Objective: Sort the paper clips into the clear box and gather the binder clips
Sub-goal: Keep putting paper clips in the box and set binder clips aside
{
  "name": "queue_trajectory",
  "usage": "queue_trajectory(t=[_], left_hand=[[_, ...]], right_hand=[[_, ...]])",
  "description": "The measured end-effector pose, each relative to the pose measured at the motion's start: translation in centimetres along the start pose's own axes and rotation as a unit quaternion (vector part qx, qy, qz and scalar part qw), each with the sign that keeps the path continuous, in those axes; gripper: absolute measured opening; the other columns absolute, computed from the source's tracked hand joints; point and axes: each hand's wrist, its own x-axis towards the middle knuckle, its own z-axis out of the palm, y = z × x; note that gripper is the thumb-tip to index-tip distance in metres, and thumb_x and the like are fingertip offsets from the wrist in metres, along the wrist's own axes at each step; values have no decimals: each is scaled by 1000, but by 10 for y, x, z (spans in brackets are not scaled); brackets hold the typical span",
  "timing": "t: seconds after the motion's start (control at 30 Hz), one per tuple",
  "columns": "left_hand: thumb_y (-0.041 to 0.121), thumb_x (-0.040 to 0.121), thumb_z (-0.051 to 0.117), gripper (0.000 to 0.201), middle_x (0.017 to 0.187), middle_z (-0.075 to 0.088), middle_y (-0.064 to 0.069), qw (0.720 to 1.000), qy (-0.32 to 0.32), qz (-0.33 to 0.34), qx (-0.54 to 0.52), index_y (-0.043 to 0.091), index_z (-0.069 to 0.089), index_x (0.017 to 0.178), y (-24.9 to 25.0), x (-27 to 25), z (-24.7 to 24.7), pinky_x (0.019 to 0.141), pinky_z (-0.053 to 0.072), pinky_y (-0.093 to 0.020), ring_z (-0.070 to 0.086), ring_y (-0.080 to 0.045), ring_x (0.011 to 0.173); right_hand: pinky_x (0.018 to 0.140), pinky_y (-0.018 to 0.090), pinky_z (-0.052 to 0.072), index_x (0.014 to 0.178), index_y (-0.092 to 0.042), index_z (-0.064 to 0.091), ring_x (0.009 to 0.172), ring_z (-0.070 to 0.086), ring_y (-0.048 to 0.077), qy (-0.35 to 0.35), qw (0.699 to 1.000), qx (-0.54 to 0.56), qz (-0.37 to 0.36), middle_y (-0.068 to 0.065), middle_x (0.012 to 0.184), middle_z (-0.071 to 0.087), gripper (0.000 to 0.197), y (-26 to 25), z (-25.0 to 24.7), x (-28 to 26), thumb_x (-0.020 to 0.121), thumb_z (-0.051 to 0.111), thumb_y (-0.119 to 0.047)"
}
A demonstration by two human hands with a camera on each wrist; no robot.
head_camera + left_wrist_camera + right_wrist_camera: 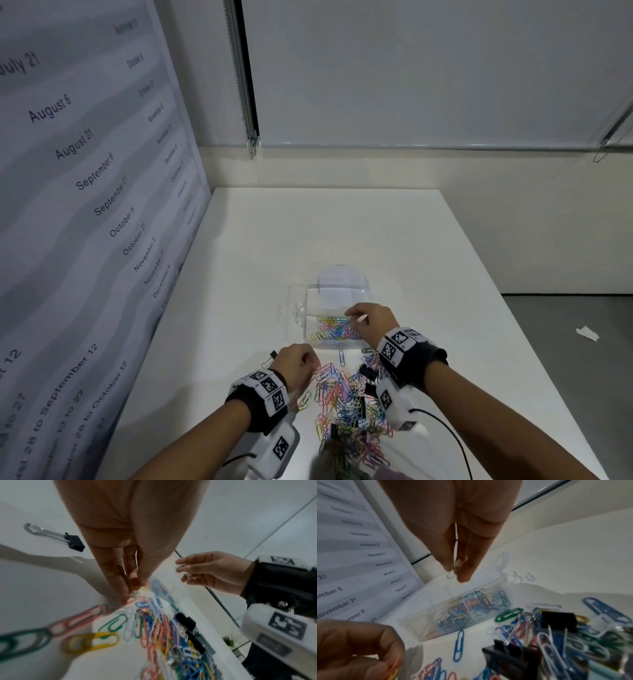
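A clear box partly filled with coloured paper clips stands mid-table, its lid folded open behind. My right hand hovers over the box, fingertips together on what looks like a small paper clip. A heap of coloured paper clips lies in front of the box, with black binder clips mixed in. My left hand pinches a few paper clips at the heap's left edge. One black binder clip lies apart, left of that hand.
A tall printed panel with dates stands along the table's left side. The white table ends at its right edge near my right arm. A scrap of paper lies on the grey floor. Thin black cables trail from both wrist cameras.
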Motion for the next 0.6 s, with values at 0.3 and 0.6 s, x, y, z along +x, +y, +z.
queue_trajectory(t=[0.3, 0.6], left_hand=[[2, 94, 49, 20, 70, 59, -1, 975, 44, -2, -219, 15, 61, 85, 24, 20, -17, 59, 52, -22, 55, -12, 55], [-11, 92, 42, 28, 98, 64, -14, 959, 43, 7, -282, -6, 62, 111, 33, 37, -20, 71, 53, -12, 61, -19, 86]], right_hand=[[78, 26, 46, 77, -20, 63, 80, 48, 14, -88, 991, -96, -22, -4, 81, 52, 18, 9, 21, -12, 84, 53, -6], [72, 19, 34, 94, -10, 67, 71, 44, 10, -96, 984, -124, -91, -14, 79, 33, 18, 15, 32, -27, 81, 55, -8]])
